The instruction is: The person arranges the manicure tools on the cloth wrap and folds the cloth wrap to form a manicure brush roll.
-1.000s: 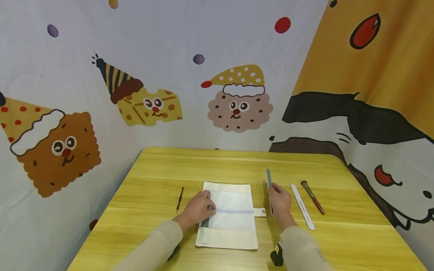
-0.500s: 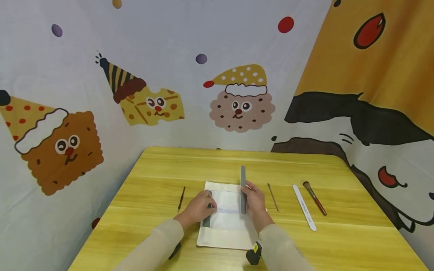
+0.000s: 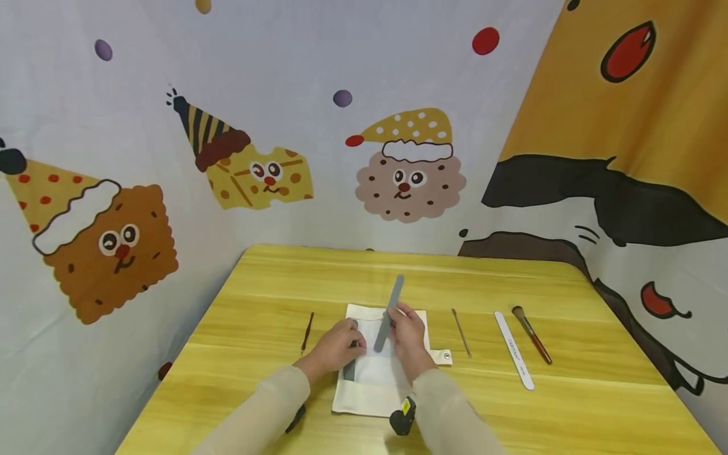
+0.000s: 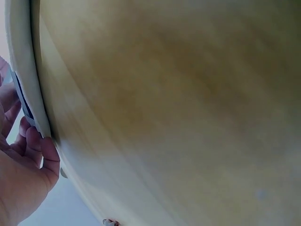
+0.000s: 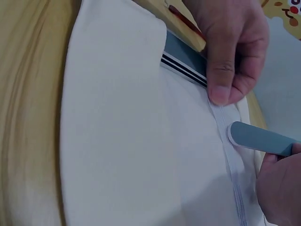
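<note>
Over at the yellow wood-grain table (image 3: 318,272), the person's right hand (image 3: 412,333) grips a flat blue-grey bar (image 3: 395,292) with rounded ends and white edge, slanting above the unfolded cream cloth pouch (image 3: 364,398), while the left hand (image 3: 335,345) pinches its pale elastic band (image 5: 230,153) beside a second, stripe-edged blue-grey strip (image 5: 184,52).

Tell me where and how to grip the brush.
Pinch the brush by its slim handle, probably best from above and the near right: it lies flat, bristles at the far end, with the white file on its left.
</note>
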Available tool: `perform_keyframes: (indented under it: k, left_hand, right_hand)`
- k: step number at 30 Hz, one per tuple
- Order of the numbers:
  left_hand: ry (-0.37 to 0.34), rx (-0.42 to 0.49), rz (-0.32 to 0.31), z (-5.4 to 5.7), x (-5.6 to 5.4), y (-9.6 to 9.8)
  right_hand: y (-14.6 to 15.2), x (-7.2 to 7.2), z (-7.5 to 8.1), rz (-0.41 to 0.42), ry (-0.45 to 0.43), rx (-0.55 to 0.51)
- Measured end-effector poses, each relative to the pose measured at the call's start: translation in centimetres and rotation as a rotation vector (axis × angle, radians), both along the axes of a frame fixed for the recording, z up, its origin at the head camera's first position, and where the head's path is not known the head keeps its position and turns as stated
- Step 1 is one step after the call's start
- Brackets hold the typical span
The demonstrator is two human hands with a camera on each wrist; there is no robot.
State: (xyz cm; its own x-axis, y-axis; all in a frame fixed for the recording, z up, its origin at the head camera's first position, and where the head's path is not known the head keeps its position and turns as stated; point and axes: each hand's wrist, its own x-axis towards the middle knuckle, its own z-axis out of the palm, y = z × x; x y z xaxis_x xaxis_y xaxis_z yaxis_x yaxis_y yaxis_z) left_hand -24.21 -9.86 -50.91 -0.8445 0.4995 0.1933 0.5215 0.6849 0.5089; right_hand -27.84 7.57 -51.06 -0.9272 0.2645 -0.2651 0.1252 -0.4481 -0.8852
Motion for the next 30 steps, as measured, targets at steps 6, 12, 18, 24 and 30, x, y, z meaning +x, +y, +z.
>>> perform_keyframes:
  k: [6, 12, 18, 24, 30]
  left_hand:
    - [-0.016, 0.002, -0.01, 0.1, -0.1, 0.0]
    - [-0.001, -0.011, -0.015, -0.2, -0.4, -0.1]
    - [-0.03, -0.012, -0.012, -0.3, -0.4, 0.0]
    - [-0.032, -0.005, -0.004, -0.4, -0.5, 0.0]
    - [-0.02, -0.012, 0.012, -0.6, -0.5, -0.1]
  right_hand:
    - [-0.9, -0.4, -0.3, 0.001, -0.007, 0.0]
    - [-1.2, -0.6, -0.2, -0.022, 0.0, 0.001]
    - [-1.5, -0.8, -0.5, 0.006, -0.015, 0.018]
    - [-1.0, -0.2, -0.7, 0.137, -0.037, 0.105]
    - [-0.7, 0.7, -0.1, 0.248, -0.063, 0.176]
